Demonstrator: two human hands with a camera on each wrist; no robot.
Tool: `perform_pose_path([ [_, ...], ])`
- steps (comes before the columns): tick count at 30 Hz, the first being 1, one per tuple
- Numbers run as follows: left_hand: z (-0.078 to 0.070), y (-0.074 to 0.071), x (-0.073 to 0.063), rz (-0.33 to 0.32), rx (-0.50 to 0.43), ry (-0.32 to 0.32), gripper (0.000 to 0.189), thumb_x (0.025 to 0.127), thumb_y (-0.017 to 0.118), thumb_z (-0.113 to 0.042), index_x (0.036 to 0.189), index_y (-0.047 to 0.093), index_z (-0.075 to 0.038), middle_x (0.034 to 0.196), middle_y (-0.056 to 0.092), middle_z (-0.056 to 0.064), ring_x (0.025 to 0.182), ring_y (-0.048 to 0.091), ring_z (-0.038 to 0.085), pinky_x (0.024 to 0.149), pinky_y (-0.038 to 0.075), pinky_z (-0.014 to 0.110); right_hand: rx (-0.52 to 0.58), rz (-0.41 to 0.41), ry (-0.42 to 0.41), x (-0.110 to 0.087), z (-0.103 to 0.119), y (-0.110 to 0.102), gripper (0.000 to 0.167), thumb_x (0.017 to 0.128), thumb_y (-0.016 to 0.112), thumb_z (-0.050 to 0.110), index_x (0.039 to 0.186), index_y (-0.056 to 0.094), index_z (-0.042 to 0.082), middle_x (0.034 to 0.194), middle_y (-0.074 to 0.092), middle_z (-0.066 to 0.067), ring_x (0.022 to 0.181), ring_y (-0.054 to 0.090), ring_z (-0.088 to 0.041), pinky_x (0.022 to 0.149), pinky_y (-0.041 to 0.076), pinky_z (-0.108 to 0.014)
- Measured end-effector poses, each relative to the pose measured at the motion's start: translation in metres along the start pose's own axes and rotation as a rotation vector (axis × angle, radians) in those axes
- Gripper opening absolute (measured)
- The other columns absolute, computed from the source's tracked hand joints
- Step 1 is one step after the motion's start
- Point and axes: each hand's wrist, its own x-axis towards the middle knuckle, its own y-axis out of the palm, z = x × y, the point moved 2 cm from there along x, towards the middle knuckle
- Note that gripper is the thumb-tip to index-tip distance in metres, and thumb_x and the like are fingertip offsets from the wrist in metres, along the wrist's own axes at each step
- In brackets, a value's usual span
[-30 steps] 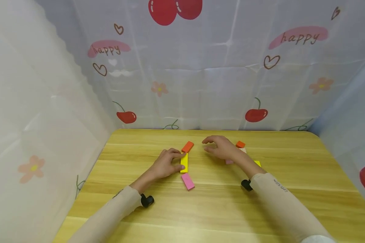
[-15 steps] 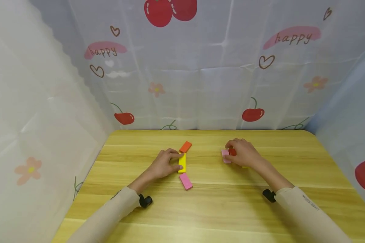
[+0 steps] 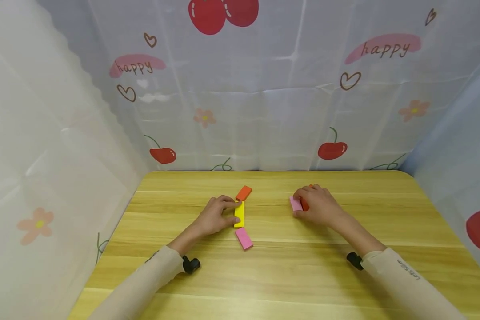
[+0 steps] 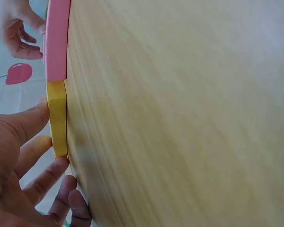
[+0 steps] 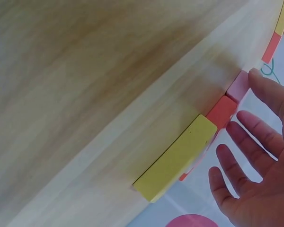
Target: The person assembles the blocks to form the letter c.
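Observation:
In the head view my left hand (image 3: pixel 215 217) pinches a flat yellow wooden block (image 3: pixel 240 214) by its two ends, thumb at the near end. An orange block (image 3: pixel 244 193) lies slanted at its far end, and a pink block (image 3: pixel 244 239) slants away from its near end. To the right, my right hand (image 3: pixel 319 205) holds a second pink block (image 3: pixel 295 203) between thumb and fingers; it lies on the table. Beside this one is a red block (image 3: pixel 305 205), partly under the hand. The right wrist view shows another yellow block (image 5: pixel 175 161) beyond the red one.
The blocks lie on a wood-grain table (image 3: pixel 264 275). A white curtain (image 3: pixel 264 124) printed with cherries and hearts hangs behind its far edge. More pieces near the right hand are mostly hidden; an orange edge (image 3: pixel 311 186) shows behind it.
My right hand has moved right, from above the middle of the table to the right-hand blocks, and its fingers have come round the pink block there. The left hand stays on the yellow block.

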Motion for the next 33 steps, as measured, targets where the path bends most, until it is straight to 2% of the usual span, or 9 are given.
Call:
perform_pose_path([
  [5,0.0,0.0,0.0,-0.001,0.002,-0.005,0.057,0.099,0.081,-0.033,0.152,0.063,-0.022,0.15,0.062,0.007,0.126,0.051,0.029,0.1,0.044,0.043,0.01,-0.023,-0.029,0.001,0.003,-0.002,0.043,0.088,0.09,0.025,0.125,0.076,0.01,0.126,0.076,-0.014,0.116,0.062,-0.039,0.099,0.049,-0.064],
  [9,0.0,0.0,0.002,-0.005,-0.003,0.001,0.057,0.098,0.081,-0.032,0.152,0.064,-0.021,0.149,0.062,0.008,0.13,0.051,0.031,0.112,0.041,0.05,0.013,-0.032,-0.037,0.003,0.003,-0.002,0.037,0.089,0.089,0.019,0.123,0.079,0.012,0.122,0.078,-0.013,0.112,0.064,-0.038,0.096,0.049,-0.064],
  [12,0.001,0.001,0.002,0.002,-0.002,-0.005,0.058,0.098,0.081,-0.032,0.152,0.063,-0.021,0.15,0.062,0.008,0.131,0.051,0.032,0.113,0.041,0.05,0.024,-0.031,-0.028,0.005,0.002,-0.002,0.032,0.09,0.087,0.016,0.122,0.081,0.013,0.122,0.079,-0.012,0.111,0.064,-0.038,0.097,0.047,-0.066],
  [16,0.002,0.001,0.002,0.007,-0.002,-0.011,0.059,0.099,0.08,-0.033,0.153,0.062,-0.021,0.151,0.061,0.007,0.129,0.05,0.03,0.103,0.044,0.045,0.045,-0.043,-0.02,0.01,0.0,-0.001,0.027,0.091,0.083,0.012,0.118,0.083,0.014,0.114,0.081,-0.008,0.105,0.064,-0.035,0.094,0.046,-0.063],
  [20,0.002,0.0,0.001,0.002,-0.011,-0.006,0.058,0.099,0.08,-0.032,0.153,0.063,-0.02,0.15,0.061,0.007,0.128,0.05,0.029,0.102,0.043,0.044,0.057,-0.063,-0.019,0.016,-0.001,0.0,0.025,0.091,0.081,0.008,0.115,0.084,0.013,0.107,0.082,-0.007,0.099,0.064,-0.034,0.087,0.047,-0.057],
  [28,0.002,0.0,0.001,0.003,-0.011,0.0,0.059,0.099,0.08,-0.032,0.153,0.062,-0.02,0.15,0.061,0.008,0.13,0.051,0.03,0.106,0.043,0.046,0.069,-0.055,0.015,0.029,-0.006,0.001,0.021,0.093,0.078,0.007,0.113,0.084,0.011,0.11,0.083,-0.012,0.099,0.067,-0.036,0.086,0.05,-0.054],
  [33,0.002,0.0,0.001,0.003,-0.015,0.006,0.059,0.099,0.08,-0.032,0.153,0.062,-0.019,0.151,0.061,0.008,0.13,0.05,0.031,0.106,0.043,0.047,0.105,-0.04,0.039,0.037,-0.008,0.003,0.02,0.096,0.076,0.007,0.115,0.084,0.008,0.118,0.081,-0.017,0.105,0.072,-0.038,0.096,0.056,-0.057],
])
